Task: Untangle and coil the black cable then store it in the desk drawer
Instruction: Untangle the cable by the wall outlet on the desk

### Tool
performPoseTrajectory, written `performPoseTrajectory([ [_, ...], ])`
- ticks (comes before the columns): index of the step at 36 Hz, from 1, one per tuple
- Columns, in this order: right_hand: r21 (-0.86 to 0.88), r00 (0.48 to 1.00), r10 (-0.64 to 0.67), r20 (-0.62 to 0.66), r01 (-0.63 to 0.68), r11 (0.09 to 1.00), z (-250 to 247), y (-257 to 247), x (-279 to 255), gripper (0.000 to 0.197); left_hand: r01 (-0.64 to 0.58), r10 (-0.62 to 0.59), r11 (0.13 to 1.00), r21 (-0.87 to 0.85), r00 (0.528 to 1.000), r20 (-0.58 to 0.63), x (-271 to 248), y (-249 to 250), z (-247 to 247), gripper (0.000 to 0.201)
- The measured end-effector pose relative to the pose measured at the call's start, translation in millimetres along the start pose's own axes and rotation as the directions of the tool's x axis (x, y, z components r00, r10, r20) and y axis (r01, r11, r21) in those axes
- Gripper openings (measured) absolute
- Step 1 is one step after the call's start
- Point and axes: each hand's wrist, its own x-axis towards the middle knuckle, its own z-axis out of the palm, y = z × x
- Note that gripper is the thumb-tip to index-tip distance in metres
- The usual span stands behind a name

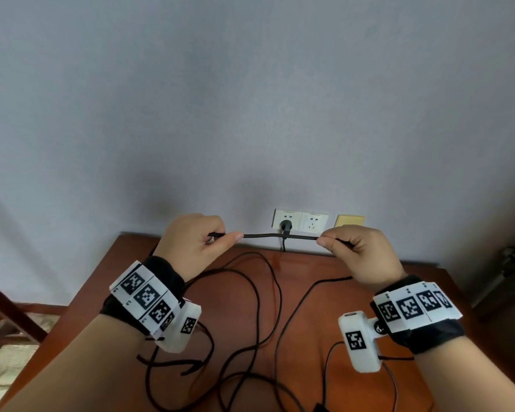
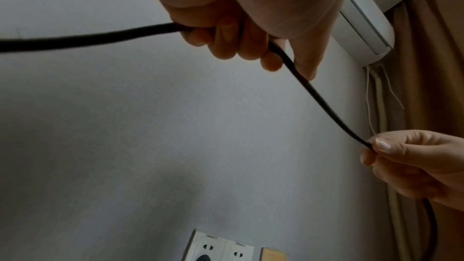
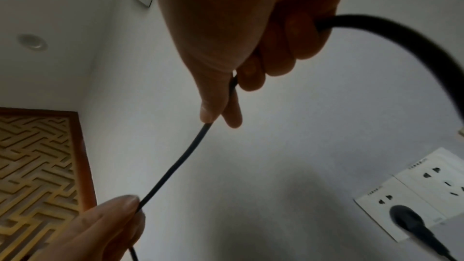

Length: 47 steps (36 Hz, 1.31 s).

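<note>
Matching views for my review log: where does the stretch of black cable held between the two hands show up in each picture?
Head: black cable runs level, lower centre, from left hand to right hand.
Left wrist: slants from top centre down to the right.
Right wrist: slants from centre down to lower left.
Shared landmark: white wall socket with a black plug.

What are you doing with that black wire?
A person is sorting out a black cable. The left hand and the right hand each pinch it and hold a short stretch of it taut in the air above a wooden desk. The rest lies in loose tangled loops on the desk, not yet coiled. A black plug sits in the wall socket behind.
</note>
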Motion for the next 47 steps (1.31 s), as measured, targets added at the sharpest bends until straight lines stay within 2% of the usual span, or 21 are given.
performPoseTrajectory([
  [2, -0.034, 1.000, 0.005, 0.000, -0.005, 0.999, 6.0, 0.1, -0.5, 0.046, 0.039, -0.039, 0.999, 0.017, 0.999, -0.009, -0.2, -1.8, 3.8, 0.044],
  [5, -0.055, 0.999, 0.005, -0.037, -0.007, 0.998, 15.4, -7.1, 0.6, 0.040, 0.159, -0.158, 0.987, 0.025, 0.987, -0.025, 2.3, 0.8, 13.1, 0.028],
  [7, -0.045, 0.997, -0.013, -0.075, 0.010, 0.999, 21.5, -14.9, 2.0, 0.031, 0.193, -0.193, 0.981, -0.012, 0.981, -0.013, 4.1, 8.1, 20.4, 0.023],
  [9, -0.031, 0.995, -0.037, -0.090, 0.035, 0.999, 28.3, -24.4, 5.0, 0.026, 0.177, -0.175, 0.977, -0.115, 0.984, 0.023, 6.3, 24.9, 26.7, 0.024],
  [12, -0.059, 0.996, -0.078, -0.044, 0.076, 0.995, 39.9, -36.1, 10.1, 0.032, 0.161, -0.135, 0.953, -0.257, 0.984, 0.113, 8.7, 59.4, 34.8, 0.018],
  [16, -0.005, 0.997, -0.060, -0.038, 0.060, 0.998, 40.7, -40.6, 11.1, 0.030, 0.119, -0.081, 0.935, -0.335, 0.989, 0.123, 9.9, 77.8, 41.7, 0.027],
  [19, 0.050, 0.999, -0.022, -0.033, 0.023, 0.998, 30.2, -35.0, 9.2, 0.031, 0.027, -0.008, 0.970, -0.242, 0.997, 0.082, 11.5, 70.0, 37.8, 0.042],
  [22, 0.031, 0.998, -0.029, -0.049, 0.031, 0.999, 22.5, -26.1, 6.1, 0.033, -0.021, 0.034, 0.985, -0.174, 0.997, 0.074, 13.1, 61.2, 30.7, 0.046],
  [29, 0.071, 0.997, 0.013, -0.072, -0.008, 0.997, 15.3, -19.8, 6.5, 0.031, 0.034, -0.031, 0.984, -0.176, 0.999, 0.021, 9.5, 42.2, 20.1, 0.050],
  [32, 0.050, 0.997, 0.026, -0.071, -0.022, 0.998, 9.3, -12.4, 5.3, 0.025, 0.065, -0.065, 0.986, -0.151, 0.998, 0.008, 6.8, 27.4, 13.5, 0.053],
  [36, 0.017, 0.999, 0.004, -0.040, -0.003, 1.000, 9.3, -6.7, 0.6, 0.027, 0.083, -0.082, 0.990, -0.110, 0.997, 0.014, 4.5, 13.6, 8.6, 0.055],
  [43, -0.007, 0.996, 0.021, -0.085, -0.022, 1.000, 23.5, -15.4, 1.5, 0.022, 0.175, -0.176, 0.983, -0.061, 0.984, -0.009, 7.1, 11.8, 20.2, 0.037],
  [47, -0.019, 0.999, -0.044, -0.015, 0.044, 0.999, 31.9, -27.2, 4.9, 0.022, 0.150, -0.147, 0.977, -0.153, 0.989, 0.030, 9.6, 30.0, 24.0, 0.037],
])
